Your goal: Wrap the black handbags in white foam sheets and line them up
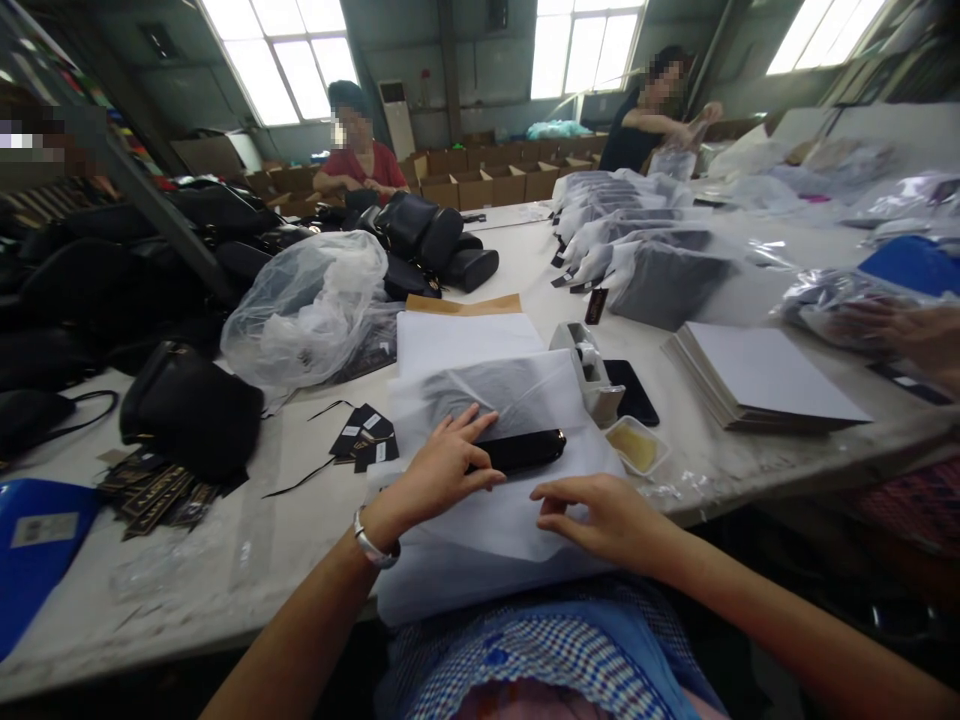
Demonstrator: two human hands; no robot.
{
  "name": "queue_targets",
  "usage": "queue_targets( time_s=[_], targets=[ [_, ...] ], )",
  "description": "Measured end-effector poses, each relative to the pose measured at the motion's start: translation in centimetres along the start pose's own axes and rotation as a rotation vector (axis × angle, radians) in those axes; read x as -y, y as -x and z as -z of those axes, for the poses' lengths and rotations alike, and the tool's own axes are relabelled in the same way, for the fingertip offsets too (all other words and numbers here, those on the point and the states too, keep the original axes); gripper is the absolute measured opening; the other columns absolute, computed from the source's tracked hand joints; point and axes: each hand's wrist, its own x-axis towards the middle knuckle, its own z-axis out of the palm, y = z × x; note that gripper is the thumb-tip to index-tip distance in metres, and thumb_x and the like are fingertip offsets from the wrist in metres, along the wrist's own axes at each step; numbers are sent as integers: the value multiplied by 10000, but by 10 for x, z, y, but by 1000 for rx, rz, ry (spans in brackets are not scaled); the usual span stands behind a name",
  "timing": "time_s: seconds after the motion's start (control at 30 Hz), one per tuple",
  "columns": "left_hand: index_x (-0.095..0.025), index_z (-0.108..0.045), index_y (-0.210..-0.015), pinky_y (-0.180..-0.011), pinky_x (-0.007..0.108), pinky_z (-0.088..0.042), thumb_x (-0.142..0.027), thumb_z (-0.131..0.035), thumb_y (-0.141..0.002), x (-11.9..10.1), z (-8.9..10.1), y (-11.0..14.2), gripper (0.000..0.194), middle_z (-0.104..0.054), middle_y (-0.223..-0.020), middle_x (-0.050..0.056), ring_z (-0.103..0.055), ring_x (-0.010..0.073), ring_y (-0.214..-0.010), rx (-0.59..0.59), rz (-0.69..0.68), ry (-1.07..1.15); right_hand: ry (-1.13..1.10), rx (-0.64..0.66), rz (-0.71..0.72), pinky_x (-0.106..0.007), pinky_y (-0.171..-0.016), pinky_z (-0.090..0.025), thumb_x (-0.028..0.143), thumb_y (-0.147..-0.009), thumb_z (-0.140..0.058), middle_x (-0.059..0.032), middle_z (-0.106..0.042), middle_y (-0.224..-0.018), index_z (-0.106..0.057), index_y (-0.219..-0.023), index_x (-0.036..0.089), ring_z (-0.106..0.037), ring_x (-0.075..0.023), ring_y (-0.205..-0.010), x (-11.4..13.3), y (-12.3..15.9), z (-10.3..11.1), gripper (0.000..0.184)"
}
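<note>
A black bag (523,452) lies on white tissue paper (480,520) right in front of me, with one sheet folded over its far part. My left hand (442,462) rests on the covered part with its fingers spread, and a silver bracelet circles that wrist. To the right, my right hand (589,508) hovers over the near paper, fingers apart and curved, with nothing visible in it. Just beyond stands a tape dispenser (587,370), beside a black phone (634,392). A small dish (636,446) of yellowish content sits right of the paper.
Black bags (191,410) are heaped at left, near a clear plastic sack (307,310) and black hang tags (365,438). Wrapped bags (667,275) stand in a row behind. A stack of grey boards (765,375) lies right. Co-workers (361,165) work across the table; another person's hand shows far right.
</note>
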Motion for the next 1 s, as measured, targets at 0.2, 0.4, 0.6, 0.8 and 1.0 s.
queue_targets(
  time_s=[0.2,0.4,0.6,0.8,1.0],
  targets=[
    [-236,-757,-804,-1189,588,-185,-461,-593,-908,0,-1,0,297,-373,-1569,50,-195,330,-1494,-4,1,6,55,139,118,-269,-843,-528,454,-845,-715,5,-751,-1022,-707,-1111,279,-702,-180,-937,3,-4,-6,319],
    [-252,-758,-860,-1196,578,-159,-481,-601,-900,4,-7,0,280,-365,-1577,43,-172,312,-1502,-22,-8,3,217,160,357,-367,-872,-494,289,-931,-601,-71,-721,-1077,-704,-1086,207,-652,-226,-968,-16,9,-29,203],
    [-269,-757,-911,-1189,593,-143,-487,-612,-891,3,-5,1,262,-324,-1597,44,-140,318,-1507,9,-16,12,-12,65,207,-285,-870,-495,268,-936,-608,-8,-751,-961,-746,-928,241,-684,-162,-886,-8,11,-21,141],
    [-291,-747,-987,-1185,601,-130,-599,-529,-898,5,3,2,387,-290,-1611,58,-114,335,-1509,75,-58,15,-117,127,50,-223,-805,-521,310,-950,-592,13,-760,-911,-757,-938,253,-704,-144,-841,6,9,-1,176],
    [-329,-560,-1345,-1200,558,-147,-641,-469,-909,7,13,4,544,-237,-1627,84,-103,305,-1514,120,-49,46,35,-108,197,-215,-743,-528,298,-981,-551,-9,-769,-948,-728,-1076,249,-725,-145,-809,-1,4,9,206]
  ],
)
